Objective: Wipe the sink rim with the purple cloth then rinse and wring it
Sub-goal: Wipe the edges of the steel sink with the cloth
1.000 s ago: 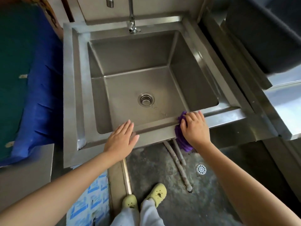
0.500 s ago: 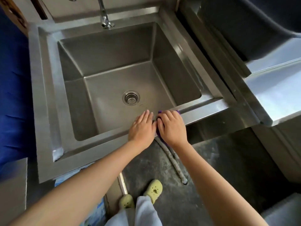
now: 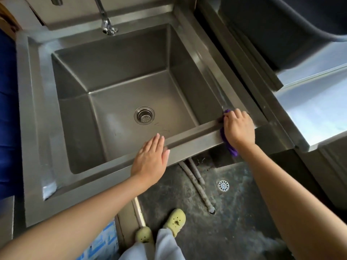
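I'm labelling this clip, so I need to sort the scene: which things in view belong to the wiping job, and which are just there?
In the job: purple cloth, under the right hand; sink rim; left hand, flat on the rim; faucet.

Just there: floor drain; hoses; yellow clogs; blue cover.

The right hand (image 3: 238, 128) with the purple cloth (image 3: 228, 143) now sits at the near right corner of the sink rim (image 3: 195, 136), no longer mid-rim against the left hand (image 3: 151, 160). The two hands, touching half a second ago, are now well apart. The left hand lies flat on the front rim, fingers extended.
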`<state>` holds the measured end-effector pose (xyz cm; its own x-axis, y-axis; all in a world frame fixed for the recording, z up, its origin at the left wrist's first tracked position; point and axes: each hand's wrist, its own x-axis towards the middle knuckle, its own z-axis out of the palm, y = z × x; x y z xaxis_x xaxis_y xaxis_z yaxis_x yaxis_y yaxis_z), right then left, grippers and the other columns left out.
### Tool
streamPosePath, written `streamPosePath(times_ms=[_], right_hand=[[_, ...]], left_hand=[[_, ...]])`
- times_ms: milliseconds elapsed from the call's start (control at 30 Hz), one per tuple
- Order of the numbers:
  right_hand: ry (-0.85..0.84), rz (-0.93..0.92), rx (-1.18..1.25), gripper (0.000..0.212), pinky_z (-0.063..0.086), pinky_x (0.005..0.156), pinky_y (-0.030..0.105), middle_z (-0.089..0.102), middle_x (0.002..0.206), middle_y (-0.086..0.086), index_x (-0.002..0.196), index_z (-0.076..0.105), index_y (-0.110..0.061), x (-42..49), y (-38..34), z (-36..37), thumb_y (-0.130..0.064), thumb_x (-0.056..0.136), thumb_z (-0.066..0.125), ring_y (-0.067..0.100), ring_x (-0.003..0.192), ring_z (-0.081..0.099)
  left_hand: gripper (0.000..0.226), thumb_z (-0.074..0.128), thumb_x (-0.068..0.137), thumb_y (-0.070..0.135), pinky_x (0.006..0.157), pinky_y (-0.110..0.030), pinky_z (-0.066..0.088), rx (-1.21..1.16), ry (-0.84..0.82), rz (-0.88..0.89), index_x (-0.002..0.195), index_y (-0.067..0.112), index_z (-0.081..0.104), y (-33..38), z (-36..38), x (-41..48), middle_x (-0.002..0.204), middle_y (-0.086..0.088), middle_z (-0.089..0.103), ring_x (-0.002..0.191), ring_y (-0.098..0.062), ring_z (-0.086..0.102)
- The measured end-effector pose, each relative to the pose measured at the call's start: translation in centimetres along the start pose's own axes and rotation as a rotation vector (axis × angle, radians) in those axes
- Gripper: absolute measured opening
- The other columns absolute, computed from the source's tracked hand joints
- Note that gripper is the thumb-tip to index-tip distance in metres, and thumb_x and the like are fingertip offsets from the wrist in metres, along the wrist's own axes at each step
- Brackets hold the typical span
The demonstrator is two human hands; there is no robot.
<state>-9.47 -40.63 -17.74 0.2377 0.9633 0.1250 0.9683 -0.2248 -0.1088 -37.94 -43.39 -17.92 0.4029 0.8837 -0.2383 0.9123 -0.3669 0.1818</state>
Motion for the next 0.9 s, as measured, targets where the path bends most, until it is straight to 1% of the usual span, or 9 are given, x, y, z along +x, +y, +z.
streamPosePath(times_ms=[133, 200, 300, 367, 433, 500, 567, 767, 900], right_hand=[[-0.018, -0.114, 0.02, 0.033, 0.038, 0.074, 0.041, 0.061, 0.08, 0.009, 0.076, 0.061, -0.013, -2.4, -5.2, 0.2, -0.026, 0.088, 0.033, 0.031, 0.076, 0.053], [-0.044, -0.177, 0.112, 0.029, 0.04, 0.074, 0.039, 0.058, 0.079, 0.005, 0.075, 0.061, -0.015, -4.4, -8.9, 0.1, -0.026, 0.086, 0.036, 0.028, 0.074, 0.051], [-0.055, -0.241, 0.187, 0.026, 0.04, 0.076, 0.035, 0.058, 0.081, 0.002, 0.081, 0.061, -0.015, -6.2, -11.7, 0.4, -0.025, 0.09, 0.04, 0.024, 0.073, 0.048], [-0.053, -0.289, 0.185, 0.026, 0.042, 0.077, 0.034, 0.059, 0.083, 0.001, 0.085, 0.062, -0.014, -6.0, -10.8, 0.7, -0.026, 0.093, 0.04, 0.023, 0.073, 0.048], [-0.038, -0.317, 0.174, 0.025, 0.043, 0.077, 0.035, 0.058, 0.08, 0.002, 0.082, 0.06, -0.013, -5.6, -9.4, 0.6, -0.025, 0.094, 0.042, 0.024, 0.072, 0.048], [-0.014, -0.31, 0.154, 0.023, 0.043, 0.075, 0.037, 0.057, 0.078, 0.004, 0.079, 0.059, -0.013, -5.0, -8.2, 0.5, -0.024, 0.092, 0.043, 0.027, 0.071, 0.049], [-0.009, -0.3, 0.117, 0.022, 0.042, 0.074, 0.038, 0.056, 0.077, 0.006, 0.077, 0.057, -0.013, -4.3, -7.2, 0.5, -0.023, 0.091, 0.044, 0.029, 0.071, 0.05], [0.012, -0.159, 0.039, 0.024, 0.037, 0.074, 0.039, 0.058, 0.079, 0.012, 0.076, 0.056, -0.009, -1.9, -2.3, 0.4, -0.023, 0.09, 0.043, 0.033, 0.075, 0.052], [-0.057, -0.058, 0.032, 0.036, 0.042, 0.08, 0.042, 0.059, 0.09, 0.017, 0.089, 0.059, -0.004, -0.2, 0.2, -0.3, -0.026, 0.093, 0.031, 0.035, 0.083, 0.052]], left_hand=[[0.075, -0.005, 0.089, 0.049, 0.117, -0.03, 0.011, 0.025, 0.001, -0.007, 0.148, 0.009, 0.02, 0.0, 0.0, 0.0, 0.156, -0.008, 0.021, 0.144, -0.018, 0.019], [0.075, -0.002, 0.09, 0.049, 0.116, -0.031, 0.013, 0.032, 0.004, -0.014, 0.146, 0.007, 0.025, 0.0, 0.1, 0.0, 0.154, -0.009, 0.025, 0.143, -0.02, 0.024], [0.076, -0.003, 0.09, 0.05, 0.115, -0.029, 0.01, 0.047, -0.006, -0.016, 0.147, 0.008, 0.023, -0.1, 0.1, 0.1, 0.155, -0.008, 0.023, 0.144, -0.018, 0.022], [0.076, -0.003, 0.09, 0.05, 0.115, -0.029, 0.011, 0.051, -0.003, -0.011, 0.146, 0.007, 0.025, -0.1, 0.0, 0.1, 0.155, -0.008, 0.025, 0.143, -0.018, 0.024], [0.078, -0.005, 0.091, 0.053, 0.115, -0.03, 0.012, 0.064, -0.007, -0.004, 0.146, 0.006, 0.025, -0.1, -0.1, 0.0, 0.154, -0.009, 0.027, 0.143, -0.019, 0.026], [0.08, -0.007, 0.091, 0.054, 0.116, -0.03, 0.013, 0.067, -0.008, -0.003, 0.146, 0.006, 0.025, -0.1, -0.2, -0.1, 0.154, -0.01, 0.027, 0.142, -0.02, 0.026], [0.076, -0.003, 0.091, 0.051, 0.117, -0.031, 0.014, 0.055, -0.017, -0.007, 0.146, 0.006, 0.024, 0.0, -0.2, 0.0, 0.154, -0.009, 0.025, 0.143, -0.019, 0.024], [0.072, 0.002, 0.092, 0.047, 0.118, -0.033, 0.017, 0.032, -0.025, -0.018, 0.146, 0.005, 0.025, 0.1, -0.3, -0.1, 0.154, -0.011, 0.027, 0.143, -0.02, 0.025], [0.072, 0.0, 0.092, 0.048, 0.118, -0.032, 0.013, 0.049, -0.053, -0.007, 0.147, 0.006, 0.022, -0.1, -0.2, 0.0, 0.155, -0.009, 0.023, 0.144, -0.019, 0.021]])
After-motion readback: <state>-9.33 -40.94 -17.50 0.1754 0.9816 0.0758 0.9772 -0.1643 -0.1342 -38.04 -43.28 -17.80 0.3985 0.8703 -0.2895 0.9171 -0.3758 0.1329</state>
